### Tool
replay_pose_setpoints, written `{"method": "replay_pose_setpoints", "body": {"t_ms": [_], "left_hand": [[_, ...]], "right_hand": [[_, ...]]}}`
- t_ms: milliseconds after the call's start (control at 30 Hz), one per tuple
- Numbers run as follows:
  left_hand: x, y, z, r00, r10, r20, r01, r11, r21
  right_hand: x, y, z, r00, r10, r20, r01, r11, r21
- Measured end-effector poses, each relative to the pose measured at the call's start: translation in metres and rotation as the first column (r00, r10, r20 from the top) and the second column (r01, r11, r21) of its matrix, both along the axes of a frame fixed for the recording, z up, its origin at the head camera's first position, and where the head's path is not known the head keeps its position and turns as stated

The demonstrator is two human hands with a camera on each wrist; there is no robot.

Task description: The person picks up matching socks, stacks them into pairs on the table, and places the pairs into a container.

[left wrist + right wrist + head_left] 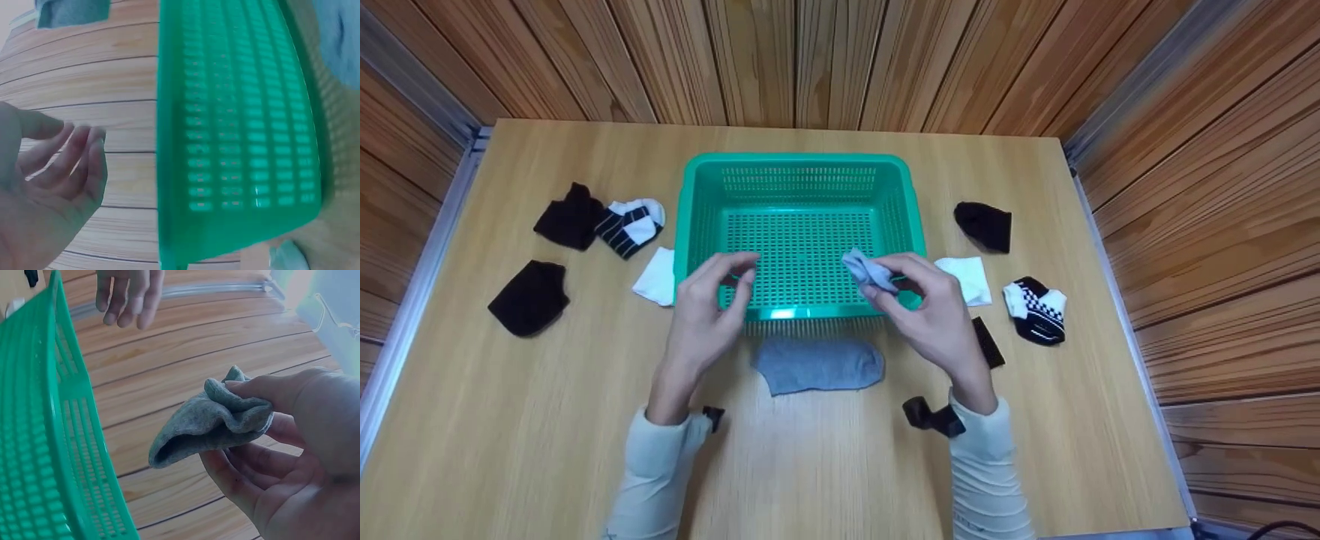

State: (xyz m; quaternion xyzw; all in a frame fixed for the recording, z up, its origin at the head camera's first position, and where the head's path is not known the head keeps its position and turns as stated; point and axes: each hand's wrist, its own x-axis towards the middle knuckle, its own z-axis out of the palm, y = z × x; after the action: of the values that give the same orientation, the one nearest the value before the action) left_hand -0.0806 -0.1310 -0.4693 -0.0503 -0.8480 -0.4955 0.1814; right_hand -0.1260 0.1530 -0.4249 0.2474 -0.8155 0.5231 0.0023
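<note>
My right hand (pixel 926 304) pinches a bunched grey sock (pixel 868 270) between thumb and fingers, over the front right of the green basket (pixel 799 311). The right wrist view shows the sock (pixel 208 419) folded over on itself, its opening facing out from the fingers. Across from it, my left hand (pixel 705 315) hovers by the basket's front left with bent fingers and a gap between thumb and fingertips; nothing is in it. A second grey sock (pixel 819 366) lies flat on the table just in front of the basket, between the two wrists.
Left of the basket lie black socks (pixel 531 298), a striped black-and-white sock (pixel 631 227) and a white sock (pixel 656 277). To its right are a black sock (pixel 984 225), a white sock (pixel 967 279), a checkered sock (pixel 1035 310) and a dark piece (pixel 988 343) partly behind my right wrist. Wooden panels surround the table.
</note>
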Motion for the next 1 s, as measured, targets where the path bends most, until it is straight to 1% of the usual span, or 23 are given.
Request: {"method": "replay_pose_setpoints", "body": {"t_ms": [100, 167, 233, 300, 433, 500, 533, 667, 767, 833, 867, 933, 1000], "left_hand": [[0.012, 0.009, -0.001, 0.997, -0.068, 0.042, 0.066, 0.997, 0.044], [0.019, 0.017, -0.006, 0.991, -0.114, 0.073, 0.107, 0.99, 0.09], [0.025, 0.026, -0.012, 0.982, -0.161, 0.101, 0.145, 0.979, 0.146], [0.03, 0.034, -0.019, 0.968, -0.216, 0.126, 0.186, 0.959, 0.215], [0.04, 0.046, -0.033, 0.931, -0.319, 0.177, 0.24, 0.901, 0.362], [0.043, 0.05, -0.04, 0.911, -0.357, 0.208, 0.245, 0.872, 0.424], [0.045, 0.051, -0.043, 0.902, -0.37, 0.224, 0.243, 0.862, 0.444], [0.051, 0.053, -0.056, 0.863, -0.405, 0.301, 0.213, 0.833, 0.511], [0.054, 0.053, -0.064, 0.842, -0.417, 0.342, 0.179, 0.814, 0.552], [0.056, 0.052, -0.069, 0.835, -0.416, 0.361, 0.157, 0.807, 0.569], [0.056, 0.051, -0.071, 0.834, -0.413, 0.366, 0.15, 0.807, 0.571], [0.057, 0.05, -0.074, 0.833, -0.401, 0.381, 0.131, 0.812, 0.569], [0.057, 0.048, -0.077, 0.832, -0.383, 0.402, 0.108, 0.822, 0.56]], "right_hand": [[0.007, -0.004, -0.006, 1.0, 0.025, 0.017, -0.024, 1.0, -0.009], [0.011, -0.006, -0.012, 0.999, 0.03, 0.028, -0.03, 1.0, -0.009], [0.015, -0.009, -0.018, 0.998, 0.038, 0.04, -0.038, 0.999, -0.008], [0.019, -0.012, -0.025, 0.998, 0.052, 0.047, -0.052, 0.999, -0.014], [0.029, -0.021, -0.041, 0.993, 0.106, 0.056, -0.104, 0.994, -0.029], [0.034, -0.025, -0.048, 0.99, 0.13, 0.054, -0.129, 0.992, -0.013], [0.037, -0.027, -0.052, 0.989, 0.136, 0.052, -0.136, 0.991, 0.001], [0.049, -0.031, -0.064, 0.99, 0.13, 0.057, -0.133, 0.989, 0.058], [0.056, -0.032, -0.071, 0.988, 0.129, 0.084, -0.135, 0.988, 0.078], [0.059, -0.032, -0.074, 0.984, 0.138, 0.115, -0.148, 0.986, 0.081], [0.061, -0.032, -0.075, 0.98, 0.144, 0.139, -0.155, 0.985, 0.073], [0.062, -0.031, -0.078, 0.969, 0.148, 0.2, -0.159, 0.987, 0.039], [0.062, -0.031, -0.08, 0.956, 0.137, 0.26, -0.14, 0.99, -0.008]]}}
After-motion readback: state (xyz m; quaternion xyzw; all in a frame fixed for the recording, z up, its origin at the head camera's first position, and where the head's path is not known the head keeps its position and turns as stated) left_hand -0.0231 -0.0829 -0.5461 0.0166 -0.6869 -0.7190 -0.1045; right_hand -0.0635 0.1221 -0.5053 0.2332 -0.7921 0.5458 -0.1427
